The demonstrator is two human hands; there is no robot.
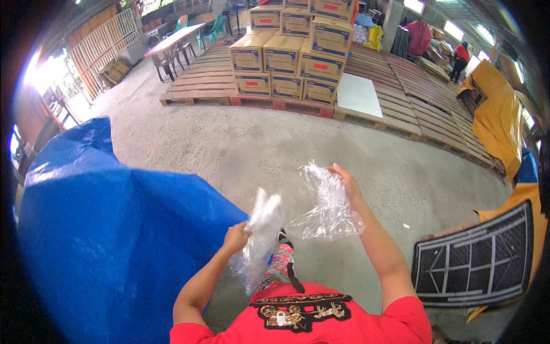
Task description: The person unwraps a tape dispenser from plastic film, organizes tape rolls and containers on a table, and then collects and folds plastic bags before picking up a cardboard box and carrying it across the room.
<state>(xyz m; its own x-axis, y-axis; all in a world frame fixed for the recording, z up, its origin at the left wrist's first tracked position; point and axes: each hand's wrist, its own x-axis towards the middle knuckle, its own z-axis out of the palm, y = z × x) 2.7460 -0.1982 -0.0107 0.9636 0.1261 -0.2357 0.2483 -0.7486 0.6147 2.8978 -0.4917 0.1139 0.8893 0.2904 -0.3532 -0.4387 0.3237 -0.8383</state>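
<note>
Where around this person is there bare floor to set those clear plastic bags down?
The widest free patch is the concrete floor between the blue tarp and the wooden pallets. More bare floor lies beside the right hand, before the black plastic crate. It is crowded on the left under the tarp and behind, around the stacked cardboard boxes.

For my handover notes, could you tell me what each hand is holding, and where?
The left hand grips a clear plastic bag near its middle; the right hand holds another crumpled clear bag by its top edge.
</note>
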